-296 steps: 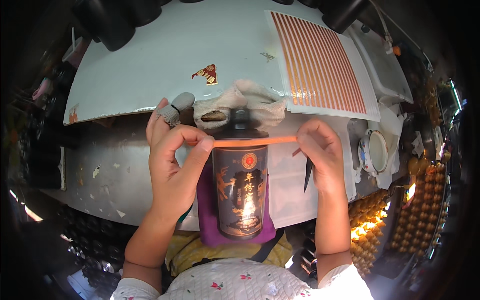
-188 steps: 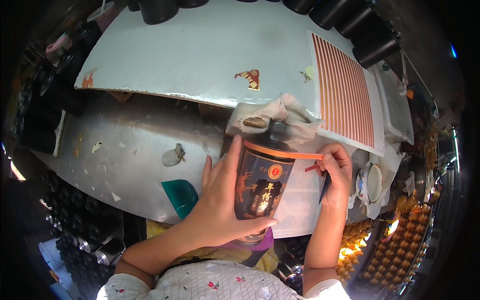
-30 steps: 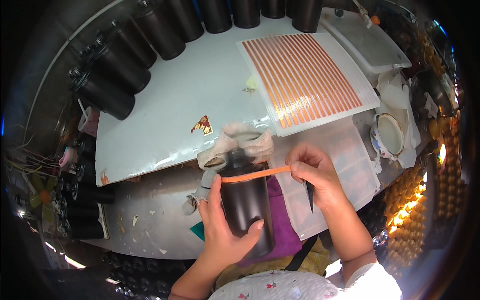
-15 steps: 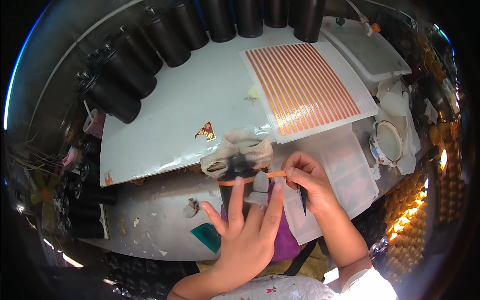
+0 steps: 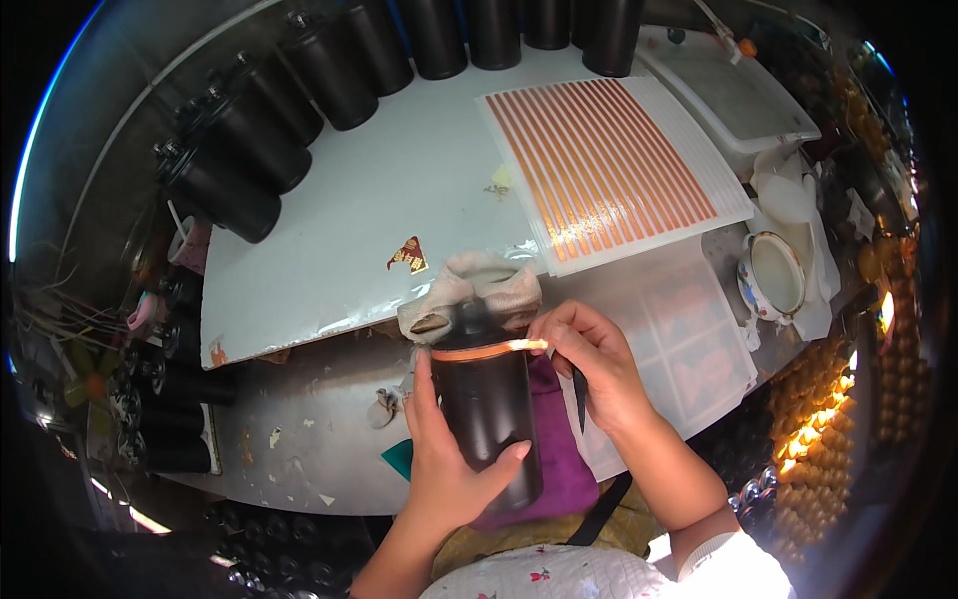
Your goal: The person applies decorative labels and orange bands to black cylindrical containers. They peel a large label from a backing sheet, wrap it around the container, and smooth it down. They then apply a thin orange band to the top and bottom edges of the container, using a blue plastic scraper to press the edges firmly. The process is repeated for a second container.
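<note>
- One raised, pale, glossy-topped bench [image 5: 349, 200] fills the far side of the work area, backing the whole job.
- Several matte black cylindrical bottles [image 5: 324, 80] stand along its far edge; no orange band shows on their visible sides, so they look undone, though their backs are hidden.
- Many narrow copper-orange strips remain on the white rectangular backing sheet [image 5: 689, 140] at the bench's right, suggesting plenty of banding is left.
- A soft purple cloth [image 5: 569, 459] lies under and beside the bottle being worked on.
- That bottle, a plain matte black cylinder with a narrower neck [image 5: 484, 399], lies in front of the person, neck pointing away toward a bundled off-white cloth [image 5: 479, 280].
- The left hand [image 5: 449, 469] has a broad grip round the bottle, fingers along its left side and thumb across its front.
- The right hand [image 5: 599, 369] has a narrow grip, thumb and fingers pinching the strip's end at the bottle's right edge.
- The thin, shiny orange strip [image 5: 479, 351] crosses the front of the shoulder; this bottle seems partly banded, its right end not yet laid down. How far it runs behind cannot be seen.
- A slim, black, pointed tool [image 5: 580, 399] hangs below the right fingers.
</note>
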A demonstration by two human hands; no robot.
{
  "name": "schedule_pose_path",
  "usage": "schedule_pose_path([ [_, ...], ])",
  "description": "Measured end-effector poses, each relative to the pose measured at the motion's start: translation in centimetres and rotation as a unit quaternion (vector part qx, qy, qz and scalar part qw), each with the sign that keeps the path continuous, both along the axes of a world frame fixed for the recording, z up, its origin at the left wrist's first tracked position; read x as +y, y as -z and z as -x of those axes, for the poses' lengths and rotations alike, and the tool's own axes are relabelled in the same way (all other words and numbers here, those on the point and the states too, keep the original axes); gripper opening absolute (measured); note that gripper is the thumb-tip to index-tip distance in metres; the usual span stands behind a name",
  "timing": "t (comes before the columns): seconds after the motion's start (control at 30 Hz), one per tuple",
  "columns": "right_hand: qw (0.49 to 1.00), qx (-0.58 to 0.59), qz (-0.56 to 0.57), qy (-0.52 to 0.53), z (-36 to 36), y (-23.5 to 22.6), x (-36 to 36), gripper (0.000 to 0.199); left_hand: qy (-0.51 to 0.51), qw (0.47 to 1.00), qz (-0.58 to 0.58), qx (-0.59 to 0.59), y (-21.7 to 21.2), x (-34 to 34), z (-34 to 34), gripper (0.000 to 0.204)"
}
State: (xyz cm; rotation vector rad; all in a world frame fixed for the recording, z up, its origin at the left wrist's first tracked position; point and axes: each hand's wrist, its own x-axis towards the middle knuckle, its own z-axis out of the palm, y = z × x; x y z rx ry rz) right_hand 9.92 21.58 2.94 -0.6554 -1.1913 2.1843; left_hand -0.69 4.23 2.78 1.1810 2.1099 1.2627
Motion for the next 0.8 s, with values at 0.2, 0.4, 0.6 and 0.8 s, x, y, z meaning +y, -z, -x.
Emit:
schedule_pose_path([
  [0.2,0.993,-0.019,-0.111,-0.029,0.2,0.3,-0.4,0.012,0.067,0.963,-0.112,-0.236,2.7,-0.3,1.6,0.116],
  [0.4,0.997,0.007,-0.08,-0.001,0.5,0.2,-0.8,0.014,0.015,0.994,-0.108,-0.027,2.6,-0.9,0.7,0.109],
  [0.6,0.998,0.018,-0.059,0.004,-0.1,0.4,-1.8,0.012,0.055,0.978,-0.052,0.195,-1.4,0.0,0.2,0.089],
  [0.8,0.999,0.039,0.007,0.032,-1.0,1.7,-3.9,0.036,0.11,0.923,0.065,0.362,-3.9,1.1,-2.4,0.073],
])
